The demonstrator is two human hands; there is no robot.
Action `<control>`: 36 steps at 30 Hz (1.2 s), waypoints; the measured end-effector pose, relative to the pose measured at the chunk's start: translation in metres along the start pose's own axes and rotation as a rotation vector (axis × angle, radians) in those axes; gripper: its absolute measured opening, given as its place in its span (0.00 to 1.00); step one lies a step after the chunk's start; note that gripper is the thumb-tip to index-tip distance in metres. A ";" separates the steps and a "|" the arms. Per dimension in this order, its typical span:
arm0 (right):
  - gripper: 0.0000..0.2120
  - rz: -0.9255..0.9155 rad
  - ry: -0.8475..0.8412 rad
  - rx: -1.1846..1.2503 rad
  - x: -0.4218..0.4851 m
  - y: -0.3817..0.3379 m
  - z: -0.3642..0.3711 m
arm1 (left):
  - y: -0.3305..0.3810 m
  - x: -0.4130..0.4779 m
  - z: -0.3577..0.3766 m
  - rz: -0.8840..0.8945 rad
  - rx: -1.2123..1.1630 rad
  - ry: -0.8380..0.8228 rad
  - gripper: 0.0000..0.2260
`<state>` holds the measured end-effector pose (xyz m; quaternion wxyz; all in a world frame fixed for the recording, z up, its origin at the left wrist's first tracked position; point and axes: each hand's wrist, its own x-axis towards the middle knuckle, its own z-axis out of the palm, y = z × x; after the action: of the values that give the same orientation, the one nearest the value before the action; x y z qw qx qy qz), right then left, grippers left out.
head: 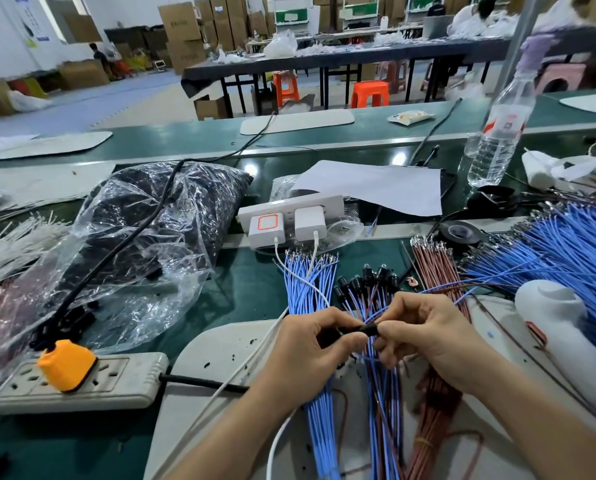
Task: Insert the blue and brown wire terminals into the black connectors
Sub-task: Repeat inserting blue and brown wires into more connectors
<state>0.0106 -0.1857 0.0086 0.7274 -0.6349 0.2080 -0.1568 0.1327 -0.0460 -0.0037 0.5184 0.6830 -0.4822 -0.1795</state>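
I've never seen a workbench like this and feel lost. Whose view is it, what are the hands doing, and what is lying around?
There is no machine here, only a person's two bare hands, filmed by a camera worn on the head that looks forward and down. The left hand grips a small black connector. The right hand pinches a thin blue wire at the connector's end, apparently feeding it in.

On the green bench lie a bundle of loose blue wires, a bundle of brown wires and finished black connectors with wires attached. To the left are a clear plastic bag of black parts and a white power strip.
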 end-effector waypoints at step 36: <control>0.03 -0.164 -0.311 -0.537 -0.002 -0.008 -0.025 | 0.001 -0.001 -0.001 0.056 0.017 -0.086 0.04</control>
<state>-0.0032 -0.2076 0.0140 0.5417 -0.8353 0.0763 -0.0554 0.1320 -0.0444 -0.0028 0.4960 0.6654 -0.5245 -0.1902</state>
